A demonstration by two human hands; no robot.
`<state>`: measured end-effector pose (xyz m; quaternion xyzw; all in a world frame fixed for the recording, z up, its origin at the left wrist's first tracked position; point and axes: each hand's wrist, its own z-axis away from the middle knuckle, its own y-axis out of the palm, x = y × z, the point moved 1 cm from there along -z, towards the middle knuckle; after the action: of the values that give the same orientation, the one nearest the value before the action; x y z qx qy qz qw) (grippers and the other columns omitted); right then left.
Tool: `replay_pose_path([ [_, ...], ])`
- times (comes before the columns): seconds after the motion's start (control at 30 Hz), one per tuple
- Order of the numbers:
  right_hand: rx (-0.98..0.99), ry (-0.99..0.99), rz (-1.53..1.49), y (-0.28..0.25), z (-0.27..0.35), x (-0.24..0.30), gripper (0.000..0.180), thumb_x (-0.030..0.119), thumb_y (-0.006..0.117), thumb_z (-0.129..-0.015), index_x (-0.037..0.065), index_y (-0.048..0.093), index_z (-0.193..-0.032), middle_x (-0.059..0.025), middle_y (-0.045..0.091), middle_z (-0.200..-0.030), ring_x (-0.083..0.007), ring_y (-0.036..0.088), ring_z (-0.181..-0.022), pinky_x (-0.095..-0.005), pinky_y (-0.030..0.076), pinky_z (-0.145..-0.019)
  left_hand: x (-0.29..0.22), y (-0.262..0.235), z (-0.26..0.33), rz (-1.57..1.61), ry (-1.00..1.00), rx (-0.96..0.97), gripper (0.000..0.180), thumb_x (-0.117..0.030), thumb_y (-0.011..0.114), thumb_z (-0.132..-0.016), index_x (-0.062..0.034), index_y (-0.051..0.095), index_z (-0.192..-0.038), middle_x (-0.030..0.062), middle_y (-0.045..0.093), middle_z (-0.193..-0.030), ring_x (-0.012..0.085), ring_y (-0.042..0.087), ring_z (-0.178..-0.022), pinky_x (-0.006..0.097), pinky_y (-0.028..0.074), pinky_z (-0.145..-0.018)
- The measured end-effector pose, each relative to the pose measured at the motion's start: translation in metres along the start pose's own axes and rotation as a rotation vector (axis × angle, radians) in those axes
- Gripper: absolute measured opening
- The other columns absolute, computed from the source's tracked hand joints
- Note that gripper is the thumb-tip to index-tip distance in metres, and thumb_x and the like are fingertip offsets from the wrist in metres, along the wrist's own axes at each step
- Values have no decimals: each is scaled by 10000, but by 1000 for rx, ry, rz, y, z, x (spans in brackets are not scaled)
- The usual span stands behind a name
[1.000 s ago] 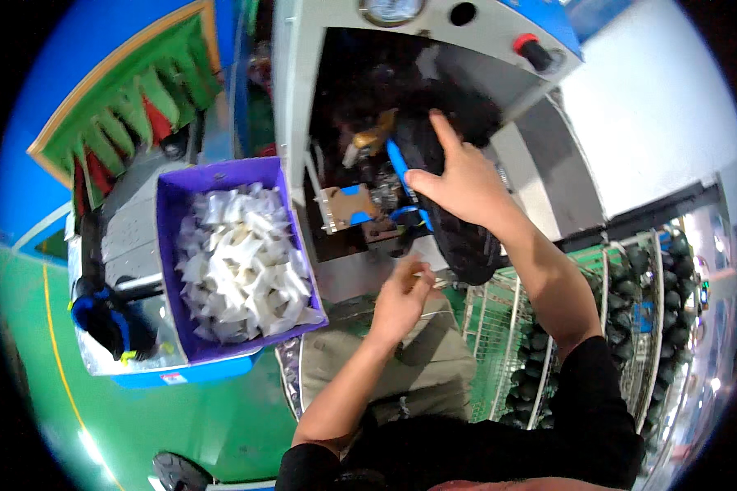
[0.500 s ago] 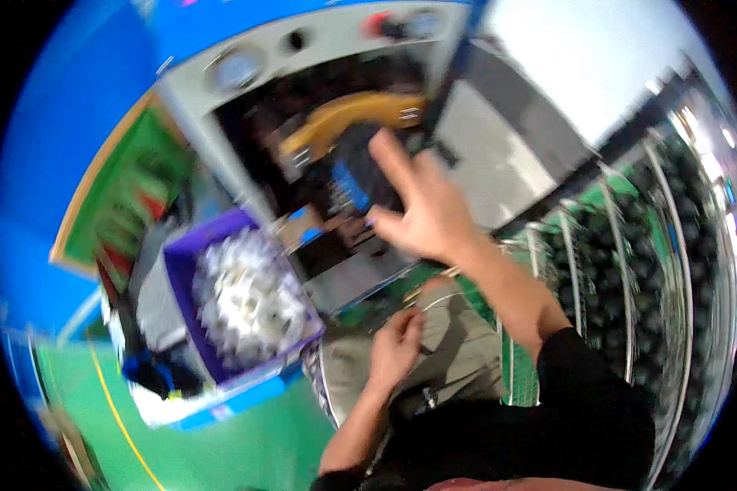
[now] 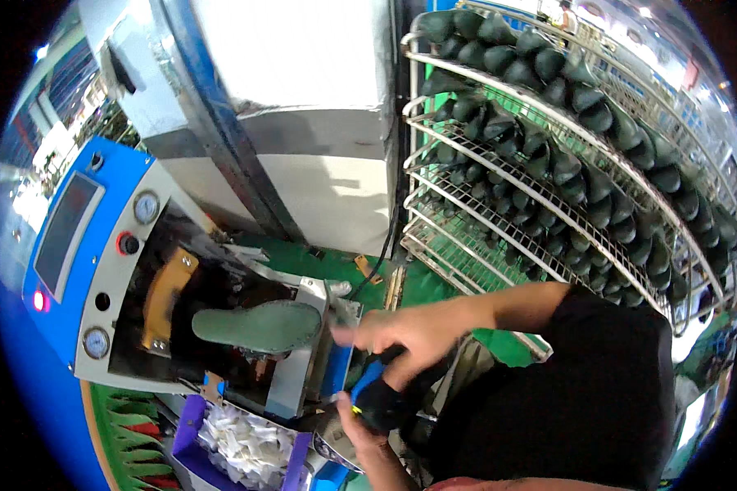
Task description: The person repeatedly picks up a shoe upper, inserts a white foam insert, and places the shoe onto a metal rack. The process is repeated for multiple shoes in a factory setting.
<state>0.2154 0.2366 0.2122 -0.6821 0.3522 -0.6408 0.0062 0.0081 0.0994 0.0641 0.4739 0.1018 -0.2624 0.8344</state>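
My right hand (image 3: 422, 334), slightly smeared by motion, curls over the top of a black and blue shoe upper (image 3: 378, 403) in front of my lap. Below it, my left hand (image 3: 362, 430) grips the near side of the same upper, thumb up along it. The upper's outline is partly lost against my dark clothing. Left of both hands, a green foot-shaped form (image 3: 258, 326) lies sole up in the machine's bay, touched by neither hand. A curved yellow-brown pad (image 3: 165, 299) stands at the form's far left end.
The blue machine (image 3: 64, 221) carries gauges and a red knob (image 3: 128, 243). A purple box (image 3: 190, 425) of white scraps stands beside it, near a board (image 3: 106, 425) with green and red pieces. On the right, a wire rack (image 3: 540, 184) holds several rows of dark shoe-shaped pieces.
The view has swung toward the rack. My right hand has come back from the machine's bay, and both hands are now together on the upper. The green form now shows in the bay.
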Motion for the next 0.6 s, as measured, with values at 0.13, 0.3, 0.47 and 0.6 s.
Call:
replay_pose_path([
  [0.13,-138,428,-804,-7,-78,-69,962,279,752,-938,80,148,-1660,-178,625,-1383,-292,691,-1108,-453,574,-948,24,7,23,-660,243,-283,425,-271,756,-881,63,721,-1142,126,710,-1102,242,637,-1036,393,483,-985],
  [0.3,-116,305,-1068,13,-166,-91,702,58,771,-854,9,500,-1499,-142,680,-1258,-258,667,-1104,-430,563,-967,53,-35,25,-792,244,-29,307,-123,757,-893,54,739,-1143,86,725,-1051,173,637,-973,309,478,-918],
  [0.47,-183,151,-1031,-19,-142,-29,799,48,769,-834,6,429,-1555,-140,627,-1365,-235,595,-1215,-385,496,-1047,72,-62,42,-732,147,-86,224,-63,755,-903,40,741,-1102,67,724,-1033,159,634,-971,322,484,-947],
  [0.6,-414,-128,-593,-52,-70,-41,825,57,792,-817,54,442,-1564,-88,603,-1434,-178,548,-1277,-357,447,-1092,57,-24,50,-958,351,32,296,25,767,-868,21,709,-1159,51,700,-1046,131,637,-921,267,523,-837],
])
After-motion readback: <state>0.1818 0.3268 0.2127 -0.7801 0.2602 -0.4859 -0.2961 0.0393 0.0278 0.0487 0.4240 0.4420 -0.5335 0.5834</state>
